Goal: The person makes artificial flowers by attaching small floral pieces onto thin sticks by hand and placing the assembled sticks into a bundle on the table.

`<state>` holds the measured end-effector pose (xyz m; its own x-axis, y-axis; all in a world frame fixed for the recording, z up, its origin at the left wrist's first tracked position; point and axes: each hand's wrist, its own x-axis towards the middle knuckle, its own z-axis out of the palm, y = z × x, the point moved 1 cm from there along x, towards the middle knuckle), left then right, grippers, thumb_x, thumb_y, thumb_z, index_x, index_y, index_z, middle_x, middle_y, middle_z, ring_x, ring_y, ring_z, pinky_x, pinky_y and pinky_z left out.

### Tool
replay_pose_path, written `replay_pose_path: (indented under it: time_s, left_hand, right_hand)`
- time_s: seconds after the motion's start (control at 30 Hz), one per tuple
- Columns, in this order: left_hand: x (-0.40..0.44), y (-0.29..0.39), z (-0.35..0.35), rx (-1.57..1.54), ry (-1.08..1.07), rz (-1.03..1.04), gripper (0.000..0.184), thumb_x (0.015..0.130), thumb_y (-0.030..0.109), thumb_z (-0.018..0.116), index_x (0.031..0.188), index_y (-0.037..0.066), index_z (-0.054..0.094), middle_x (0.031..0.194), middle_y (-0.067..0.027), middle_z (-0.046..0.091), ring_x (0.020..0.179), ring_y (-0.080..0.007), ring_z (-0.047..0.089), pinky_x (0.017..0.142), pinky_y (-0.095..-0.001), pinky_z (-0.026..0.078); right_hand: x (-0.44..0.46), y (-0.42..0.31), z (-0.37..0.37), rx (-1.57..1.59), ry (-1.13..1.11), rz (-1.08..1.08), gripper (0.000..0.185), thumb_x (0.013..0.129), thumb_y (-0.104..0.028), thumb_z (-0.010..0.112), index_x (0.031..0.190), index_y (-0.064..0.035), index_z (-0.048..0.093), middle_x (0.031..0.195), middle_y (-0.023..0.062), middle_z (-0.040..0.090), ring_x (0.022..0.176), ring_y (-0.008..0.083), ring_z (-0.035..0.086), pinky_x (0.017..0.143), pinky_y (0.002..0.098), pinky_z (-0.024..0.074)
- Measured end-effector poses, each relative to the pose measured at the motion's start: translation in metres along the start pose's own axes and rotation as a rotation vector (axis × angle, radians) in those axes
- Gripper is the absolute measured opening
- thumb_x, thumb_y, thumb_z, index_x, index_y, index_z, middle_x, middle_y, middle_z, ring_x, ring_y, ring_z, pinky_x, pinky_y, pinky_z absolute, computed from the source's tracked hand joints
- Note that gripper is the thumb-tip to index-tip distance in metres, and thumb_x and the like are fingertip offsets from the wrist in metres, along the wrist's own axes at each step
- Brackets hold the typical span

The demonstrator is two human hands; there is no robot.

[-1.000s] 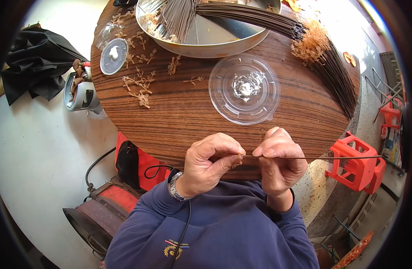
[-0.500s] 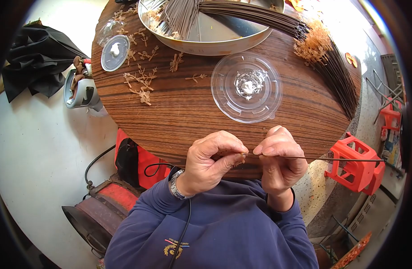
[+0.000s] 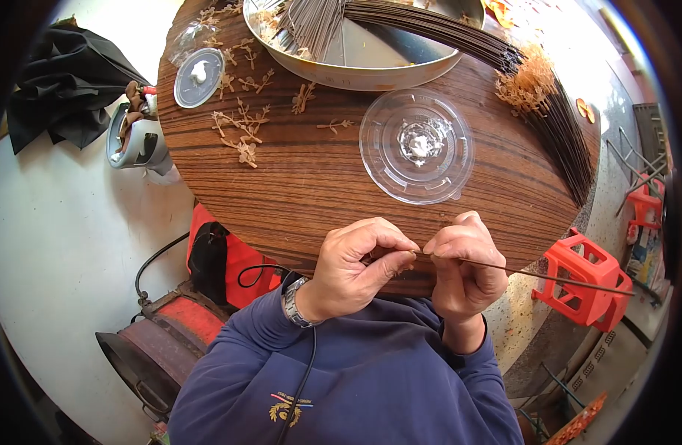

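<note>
My left hand, with a metal watch at the wrist, is closed in a pinch. A small beige artificial sprig, mostly hidden, shows at its fingertips. My right hand pinches a thin dark brown wire stem close to one end; the rest runs out to the right, tilted slightly down. The fingertips of both hands almost meet at the stem's end. Beyond them on the table lies a clear plastic lid with a dab of white paste. Several loose beige sprigs lie to the left.
A metal tray holding bundled stems stands at the back of the round wooden table. An orange-topped bunch of stems hangs over its rim. A smaller lid with paste is at left, a red stool at right.
The stem's far end has dipped downward, while both hands keep their pinch close together. The table's contents appear shifted slightly right as the view moves.
</note>
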<state>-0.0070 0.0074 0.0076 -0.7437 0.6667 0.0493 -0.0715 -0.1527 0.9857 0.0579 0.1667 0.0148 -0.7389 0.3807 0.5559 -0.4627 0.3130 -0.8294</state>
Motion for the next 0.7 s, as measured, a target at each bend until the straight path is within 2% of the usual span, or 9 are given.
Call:
replay_pose_path:
  time_s: [0.27, 0.33, 0.4, 0.47, 0.5, 0.53, 0.6, 0.63, 0.7]
  left_hand:
    - [0.0, 0.001, 0.002, 0.006, 0.038, -0.011, 0.008, 0.091, -0.004, 0.069, 0.099, -0.002, 0.068, 0.088, -0.0074, 0.067, 0.076, -0.0099, 0.067, 0.062, -0.0221, 0.053]
    - [0.002, 0.002, 0.004, 0.007, 0.034, -0.042, 0.007, 0.091, -0.003, 0.069, 0.098, -0.002, 0.069, 0.088, -0.0067, 0.067, 0.074, -0.0086, 0.066, 0.061, -0.0216, 0.052]
    - [0.002, 0.004, 0.003, 0.009, 0.036, -0.078, 0.007, 0.091, -0.002, 0.07, 0.098, -0.002, 0.069, 0.087, -0.0059, 0.067, 0.073, -0.0072, 0.065, 0.06, -0.0212, 0.05]
    - [0.002, 0.005, 0.002, 0.104, -0.006, -0.108, 0.005, 0.092, -0.002, 0.068, 0.096, -0.003, 0.068, 0.089, -0.0081, 0.068, 0.077, -0.0103, 0.068, 0.064, -0.0224, 0.054]
    - [0.002, 0.004, 0.002, 0.123, -0.011, -0.091, 0.005, 0.091, -0.002, 0.069, 0.097, -0.003, 0.068, 0.09, -0.008, 0.069, 0.077, -0.0101, 0.068, 0.063, -0.0222, 0.054]
    - [0.003, 0.005, 0.003, 0.122, -0.013, -0.08, 0.005, 0.091, -0.002, 0.069, 0.097, -0.003, 0.068, 0.09, -0.008, 0.069, 0.077, -0.0101, 0.068, 0.063, -0.0222, 0.054]
    - [0.005, 0.007, 0.004, 0.15, -0.031, -0.071, 0.005, 0.092, -0.002, 0.068, 0.097, -0.002, 0.068, 0.09, -0.0082, 0.069, 0.076, -0.0101, 0.068, 0.063, -0.022, 0.054]
    - [0.005, 0.01, 0.004, 0.13, -0.032, -0.077, 0.005, 0.092, -0.002, 0.068, 0.097, -0.002, 0.068, 0.09, -0.0078, 0.069, 0.075, -0.0094, 0.067, 0.064, -0.0217, 0.054]
    - [0.003, 0.01, 0.003, 0.121, -0.032, -0.101, 0.005, 0.092, -0.002, 0.068, 0.097, -0.003, 0.068, 0.09, -0.0074, 0.068, 0.076, -0.009, 0.067, 0.064, -0.0215, 0.054]
  right_hand:
    - [0.001, -0.002, 0.002, -0.025, -0.033, 0.096, 0.02, 0.077, 0.01, 0.074, 0.09, -0.0032, 0.068, 0.075, 0.0063, 0.071, 0.061, 0.0152, 0.054, 0.063, 0.0297, 0.0385]
    - [-0.001, -0.005, -0.006, -0.04, -0.097, 0.038, 0.026, 0.077, 0.011, 0.073, 0.099, -0.0009, 0.067, 0.081, 0.0074, 0.07, 0.067, 0.0157, 0.056, 0.063, 0.0298, 0.0393]
    - [-0.008, -0.018, -0.011, -0.117, 0.184, 0.267, 0.024, 0.082, 0.002, 0.076, 0.101, -0.0021, 0.063, 0.084, 0.0058, 0.064, 0.071, 0.0174, 0.054, 0.067, 0.0331, 0.0408]
    - [-0.007, -0.021, -0.039, -0.469, 0.185, -0.168, 0.023, 0.086, -0.011, 0.077, 0.098, -0.0062, 0.058, 0.086, 0.003, 0.054, 0.075, 0.0186, 0.049, 0.073, 0.0368, 0.0423]
    - [-0.008, -0.03, -0.046, -0.651, 0.194, -0.252, 0.023, 0.087, -0.019, 0.077, 0.089, -0.0141, 0.054, 0.085, 0.0002, 0.047, 0.079, 0.0189, 0.045, 0.081, 0.0396, 0.0412]
    - [-0.001, -0.041, -0.05, -0.844, 0.101, -0.363, 0.017, 0.085, -0.023, 0.079, 0.091, -0.0207, 0.063, 0.086, -0.0014, 0.045, 0.085, 0.0188, 0.045, 0.092, 0.0384, 0.0368]
    - [0.018, -0.062, -0.041, -1.162, -0.08, -0.401, 0.012, 0.082, -0.023, 0.077, 0.092, -0.0268, 0.071, 0.091, -0.0052, 0.052, 0.09, 0.0169, 0.046, 0.101, 0.0384, 0.0291]
    - [0.022, -0.061, -0.044, -1.172, -0.073, -0.408, 0.012, 0.082, -0.023, 0.077, 0.092, -0.0268, 0.071, 0.091, -0.0052, 0.052, 0.09, 0.0169, 0.046, 0.101, 0.0384, 0.0291]
    - [0.033, -0.055, -0.049, -1.213, -0.305, -0.475, 0.018, 0.078, -0.021, 0.073, 0.094, -0.0263, 0.076, 0.098, -0.0092, 0.06, 0.092, 0.0131, 0.049, 0.106, 0.0387, 0.0245]
